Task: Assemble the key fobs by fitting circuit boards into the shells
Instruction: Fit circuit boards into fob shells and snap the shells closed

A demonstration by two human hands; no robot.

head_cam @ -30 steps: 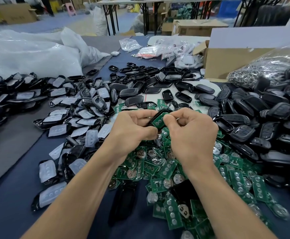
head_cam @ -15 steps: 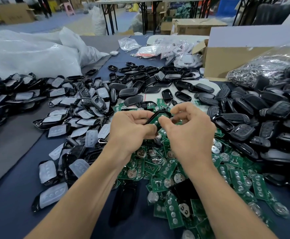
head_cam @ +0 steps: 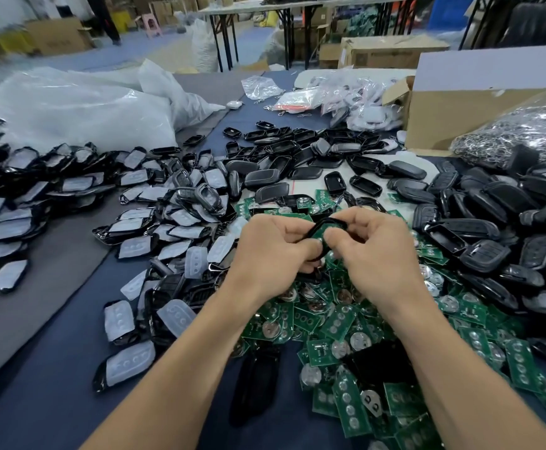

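**Both hands held one shell above the heap of boards**

At the far left of the worktop (head_cam: pixel 54 384) lay white plastic bags (head_cam: pixel 80 105). In front of them spread a loose pile of shell halves with pale button pads (head_cam: pixel 174 222). Toward the middle, the left hand (head_cam: pixel 275 251) had its grip curled around a black shell (head_cam: pixel 325 220), holding it from the left and underneath. A green circuit board (head_cam: pixel 319 231) sat inside that shell, partly hidden by fingers. The right hand (head_cam: pixel 375 251) pinched the same shell from the right, with its thumb tip against the board. Both hands were raised above a heap of green circuit boards (head_cam: pixel 346 323) at the worktop's centre. Further right, plain black shells (head_cam: pixel 492 248) were mounded up. Behind them stood a cardboard box (head_cam: pixel 453 115) and a clear bag of metal rings (head_cam: pixel 518 131).
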